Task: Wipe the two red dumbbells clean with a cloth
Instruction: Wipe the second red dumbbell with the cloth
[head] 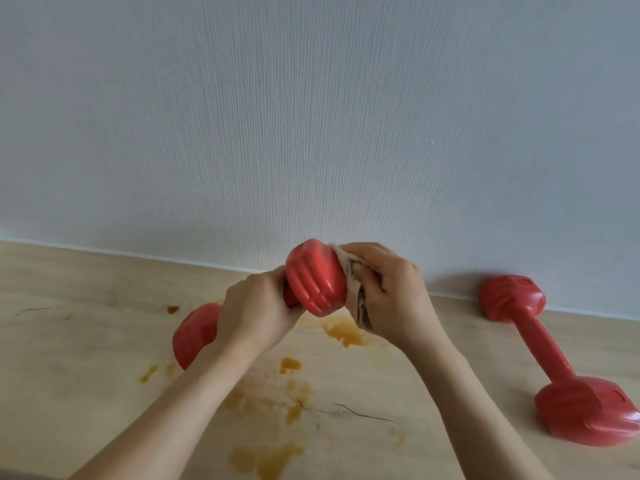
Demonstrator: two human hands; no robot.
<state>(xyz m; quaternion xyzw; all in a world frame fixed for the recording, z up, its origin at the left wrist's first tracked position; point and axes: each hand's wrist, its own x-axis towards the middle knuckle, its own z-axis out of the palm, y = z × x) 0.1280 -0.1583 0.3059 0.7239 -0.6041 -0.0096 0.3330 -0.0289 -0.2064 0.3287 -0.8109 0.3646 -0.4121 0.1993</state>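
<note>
My left hand (254,308) grips the handle of a red dumbbell (315,275) and holds it tilted above the surface, one end raised in the middle of the view and the other end low at the left. My right hand (388,289) holds a crumpled beige cloth (355,289) pressed against the raised end's right face. The handle is hidden inside my left fist. A second red dumbbell (550,351) lies on the surface at the right, its far end close to the wall.
The light wooden surface (86,358) carries several orange-brown stains (343,332) below and in front of my hands, plus a thin dark crack. A pale textured wall (311,116) rises straight behind the surface.
</note>
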